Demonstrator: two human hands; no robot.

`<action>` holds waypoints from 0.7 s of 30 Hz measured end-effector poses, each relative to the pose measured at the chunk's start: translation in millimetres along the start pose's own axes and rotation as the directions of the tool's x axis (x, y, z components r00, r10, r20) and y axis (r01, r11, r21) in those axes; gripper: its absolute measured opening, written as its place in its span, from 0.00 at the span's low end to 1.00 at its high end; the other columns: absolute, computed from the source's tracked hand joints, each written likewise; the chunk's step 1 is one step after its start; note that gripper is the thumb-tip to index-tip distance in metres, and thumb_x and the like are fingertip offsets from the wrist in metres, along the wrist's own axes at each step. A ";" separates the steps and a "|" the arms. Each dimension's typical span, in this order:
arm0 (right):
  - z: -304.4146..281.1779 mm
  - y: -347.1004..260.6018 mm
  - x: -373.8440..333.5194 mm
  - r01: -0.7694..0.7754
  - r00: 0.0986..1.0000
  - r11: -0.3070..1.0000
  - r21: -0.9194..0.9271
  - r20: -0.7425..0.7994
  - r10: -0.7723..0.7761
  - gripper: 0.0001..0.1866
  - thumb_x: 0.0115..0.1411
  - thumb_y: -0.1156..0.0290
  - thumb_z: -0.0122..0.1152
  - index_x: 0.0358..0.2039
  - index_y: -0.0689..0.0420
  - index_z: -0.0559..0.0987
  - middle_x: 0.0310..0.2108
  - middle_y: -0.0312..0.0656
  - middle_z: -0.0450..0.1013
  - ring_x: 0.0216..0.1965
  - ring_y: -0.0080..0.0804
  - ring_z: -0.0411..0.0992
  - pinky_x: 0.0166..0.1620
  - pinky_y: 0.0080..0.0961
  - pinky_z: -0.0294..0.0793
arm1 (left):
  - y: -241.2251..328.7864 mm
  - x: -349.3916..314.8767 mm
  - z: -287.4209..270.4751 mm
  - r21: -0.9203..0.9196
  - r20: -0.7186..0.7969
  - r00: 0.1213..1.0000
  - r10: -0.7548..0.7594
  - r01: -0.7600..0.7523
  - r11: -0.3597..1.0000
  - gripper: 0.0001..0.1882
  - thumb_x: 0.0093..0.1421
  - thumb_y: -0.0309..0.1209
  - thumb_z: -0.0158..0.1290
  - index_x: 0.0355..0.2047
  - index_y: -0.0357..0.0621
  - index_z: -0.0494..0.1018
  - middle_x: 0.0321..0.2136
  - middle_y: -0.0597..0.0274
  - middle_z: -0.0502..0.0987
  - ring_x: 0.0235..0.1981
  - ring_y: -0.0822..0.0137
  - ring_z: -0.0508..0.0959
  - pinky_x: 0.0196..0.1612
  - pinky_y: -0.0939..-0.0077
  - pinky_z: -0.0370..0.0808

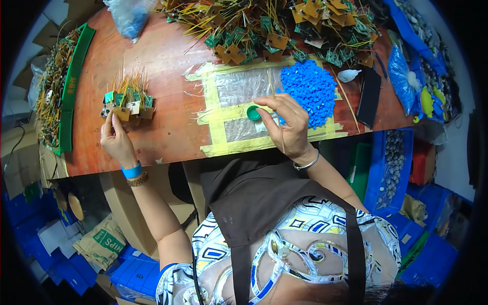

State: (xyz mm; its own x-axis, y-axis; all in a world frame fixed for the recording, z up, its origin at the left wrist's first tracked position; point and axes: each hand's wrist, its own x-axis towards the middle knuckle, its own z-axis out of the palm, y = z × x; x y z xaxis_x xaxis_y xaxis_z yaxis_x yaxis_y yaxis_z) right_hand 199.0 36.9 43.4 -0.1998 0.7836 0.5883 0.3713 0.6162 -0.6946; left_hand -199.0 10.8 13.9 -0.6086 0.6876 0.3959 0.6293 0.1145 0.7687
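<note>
My left hand (pixel 118 141) is closed, thumb and fingertips pinched at the near edge of a brown circuit board (pixel 121 114). That board lies at the front of a small cluster of green and brown circuit boards (pixel 145 101) with red and yellow wires standing up. Over the taped patch, my right hand (pixel 291 124) is closed around a thin wooden stick (pixel 270 80), which slants through the fingers. Just left of its fingertips sits a small round green cap (pixel 253 114); whether they touch it, I cannot tell. A heap of small blue plastic pieces (pixel 308 91) lies beside this hand.
Clear film edged with yellow tape (pixel 216 91) covers part of the reddish table (pixel 173 122). Wired boards (pixel 274 30) pile up at the back. A green barrier (pixel 68 104) stands left. Rightward lie a black bar (pixel 369 96), a white nozzle-like piece (pixel 348 75) and a blue bag (pixel 401 76).
</note>
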 end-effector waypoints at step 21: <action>-10.2 3.2 -18.5 -0.041 0.999 0.999 -0.017 0.019 0.041 0.12 0.50 0.83 0.67 0.36 0.61 0.81 0.32 0.43 0.79 0.33 0.38 0.77 0.38 0.28 0.75 | 141.0 -66.7 212.9 -0.309 0.309 0.919 0.245 -0.147 0.940 0.12 0.50 0.30 0.67 0.33 0.38 0.79 0.29 0.58 0.80 0.31 0.66 0.79 0.35 0.73 0.76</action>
State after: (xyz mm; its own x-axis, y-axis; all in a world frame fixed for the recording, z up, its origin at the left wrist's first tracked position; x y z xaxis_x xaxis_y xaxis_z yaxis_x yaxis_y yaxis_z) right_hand 213.1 23.6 34.5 -0.2018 0.8097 0.5511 0.3944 0.5822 -0.7110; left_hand 33.2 133.7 -11.0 -0.2560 0.8815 0.3969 0.5315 -0.2146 0.8194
